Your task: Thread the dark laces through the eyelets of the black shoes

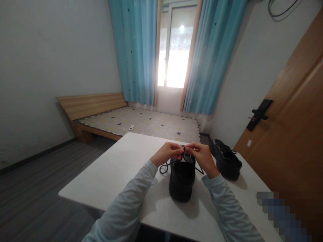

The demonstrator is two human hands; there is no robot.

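Observation:
A black lace-up shoe (182, 179) stands on the white table (108, 174), its heel toward me. Above its tongue, my left hand (173, 151) pinches the black shoelace (164, 168) between thumb and fingers. My right hand (199, 152) grips the lace too, close against the left fingertips. A loop of lace hangs between the hands, and loose lengths trail out on both sides of the shoe. The shoe's front part is mostly hidden behind my hands. A second black shoe (227, 160), with its lace in place, sits to the right of my right hand.
Beyond the table is a bed (151, 122) with a white remote (131, 127) on its patterned mattress. Blue curtains (137, 50) hang beside a bright window (175, 57). A wooden door (290, 134) with a black handle is at the right. A pixelated patch covers the lower right corner.

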